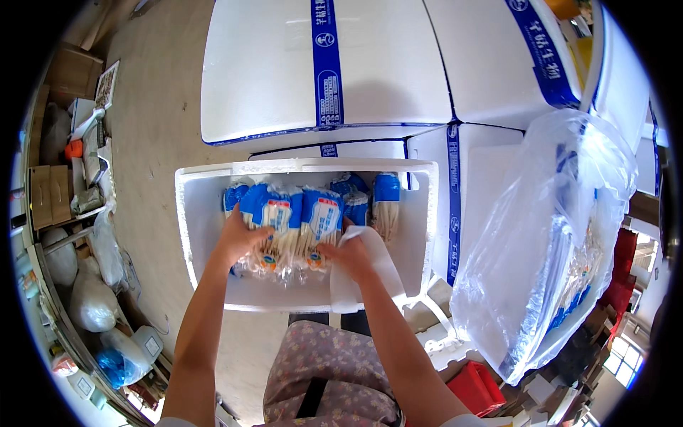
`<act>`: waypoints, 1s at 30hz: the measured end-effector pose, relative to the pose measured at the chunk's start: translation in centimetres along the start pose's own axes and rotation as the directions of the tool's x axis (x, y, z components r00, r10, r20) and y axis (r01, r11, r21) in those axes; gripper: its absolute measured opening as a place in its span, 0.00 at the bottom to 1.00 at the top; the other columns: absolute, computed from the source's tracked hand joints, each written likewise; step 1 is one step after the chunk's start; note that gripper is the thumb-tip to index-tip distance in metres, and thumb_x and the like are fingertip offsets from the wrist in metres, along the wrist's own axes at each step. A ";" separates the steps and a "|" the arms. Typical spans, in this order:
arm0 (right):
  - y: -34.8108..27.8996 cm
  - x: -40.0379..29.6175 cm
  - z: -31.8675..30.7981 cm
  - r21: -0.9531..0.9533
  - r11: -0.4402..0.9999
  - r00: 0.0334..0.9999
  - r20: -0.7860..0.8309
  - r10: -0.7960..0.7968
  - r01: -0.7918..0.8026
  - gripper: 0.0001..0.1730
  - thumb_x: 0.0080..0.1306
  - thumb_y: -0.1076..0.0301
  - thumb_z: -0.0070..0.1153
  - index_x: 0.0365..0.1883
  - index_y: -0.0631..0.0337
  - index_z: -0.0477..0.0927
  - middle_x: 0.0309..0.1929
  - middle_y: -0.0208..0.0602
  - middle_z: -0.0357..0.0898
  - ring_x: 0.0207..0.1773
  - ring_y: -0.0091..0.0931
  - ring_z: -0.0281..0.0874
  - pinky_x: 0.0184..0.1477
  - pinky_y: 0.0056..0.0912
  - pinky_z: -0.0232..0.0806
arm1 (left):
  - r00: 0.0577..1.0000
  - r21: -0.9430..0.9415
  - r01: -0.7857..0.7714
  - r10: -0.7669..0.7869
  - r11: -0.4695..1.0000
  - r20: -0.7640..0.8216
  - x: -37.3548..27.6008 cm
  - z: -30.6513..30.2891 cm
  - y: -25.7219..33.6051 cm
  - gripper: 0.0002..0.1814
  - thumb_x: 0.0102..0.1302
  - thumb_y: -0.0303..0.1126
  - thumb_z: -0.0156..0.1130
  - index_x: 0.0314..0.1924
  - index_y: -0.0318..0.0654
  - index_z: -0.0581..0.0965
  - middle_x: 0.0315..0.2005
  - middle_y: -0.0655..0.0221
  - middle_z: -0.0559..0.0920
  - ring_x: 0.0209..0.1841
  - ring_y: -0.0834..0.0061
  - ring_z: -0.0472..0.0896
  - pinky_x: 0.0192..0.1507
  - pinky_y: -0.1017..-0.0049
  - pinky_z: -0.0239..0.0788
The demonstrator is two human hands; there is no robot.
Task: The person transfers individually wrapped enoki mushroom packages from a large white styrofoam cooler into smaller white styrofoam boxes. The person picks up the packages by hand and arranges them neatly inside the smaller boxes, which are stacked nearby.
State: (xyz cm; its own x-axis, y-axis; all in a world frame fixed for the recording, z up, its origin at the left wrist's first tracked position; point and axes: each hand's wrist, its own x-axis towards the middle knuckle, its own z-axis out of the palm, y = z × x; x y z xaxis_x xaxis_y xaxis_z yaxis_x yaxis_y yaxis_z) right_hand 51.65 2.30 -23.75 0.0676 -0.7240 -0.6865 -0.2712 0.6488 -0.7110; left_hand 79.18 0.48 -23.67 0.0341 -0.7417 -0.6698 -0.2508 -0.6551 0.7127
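Several plastic packs of thin pale mushrooms with blue tops [322, 219] sit side by side between my hands, inside a white foam box [184, 213]. My left hand [243, 235] grips the left end of this row, thumb over the front. At the right end my right hand [349, 253] holds the row, its thumb on the front; its other fingers are mostly hidden. A white sheet [368, 272] hangs by the right wrist over the box's near edge. More packs lie behind, one standing apart at the right [386, 203].
Large white foam boxes with blue tape [373, 69] are stacked beyond. On the right, a clear plastic bag [512, 256] encloses more packs. A red crate [476, 389] sits at lower right. Shelves with bags [93, 299] line the left.
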 end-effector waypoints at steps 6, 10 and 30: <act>-3.0 -8.2 -0.1 0.502 0.864 0.999 0.043 0.028 -0.046 0.47 0.52 0.76 0.71 0.67 0.59 0.57 0.51 0.35 0.75 0.52 0.26 0.73 0.50 0.30 0.71 | 0.988 -0.021 -0.108 0.109 0.994 0.107 -6.2 1.2 5.4 0.46 0.43 0.35 0.78 0.61 0.30 0.65 0.49 0.57 0.80 0.50 0.68 0.79 0.54 0.68 0.71; -4.8 -11.8 -2.4 0.537 0.831 0.988 0.128 0.089 -0.144 0.45 0.53 0.74 0.71 0.65 0.60 0.58 0.50 0.33 0.74 0.52 0.26 0.73 0.51 0.32 0.71 | 0.951 -0.183 -0.214 0.248 0.959 0.186 -10.0 2.4 7.9 0.42 0.44 0.29 0.77 0.60 0.37 0.67 0.49 0.62 0.80 0.51 0.70 0.79 0.55 0.67 0.71; -20.2 -50.7 -26.9 0.280 0.708 0.638 -0.707 -0.305 0.649 0.41 0.55 0.56 0.71 0.60 0.69 0.68 0.51 0.40 0.79 0.52 0.31 0.79 0.56 0.37 0.71 | 0.284 -0.542 -0.076 0.539 0.837 0.793 -29.9 25.3 36.0 0.39 0.57 0.34 0.72 0.62 0.31 0.59 0.49 0.61 0.77 0.50 0.72 0.78 0.53 0.70 0.72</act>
State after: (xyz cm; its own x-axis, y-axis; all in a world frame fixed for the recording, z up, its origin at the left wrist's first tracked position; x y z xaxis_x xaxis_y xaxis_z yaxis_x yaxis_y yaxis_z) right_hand 27.88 19.61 29.55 -0.5526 -0.8257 -0.1132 0.1209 0.0550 -0.9911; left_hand 44.68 2.71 16.70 -0.8926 -0.4499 0.0293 0.3119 -0.5695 0.7605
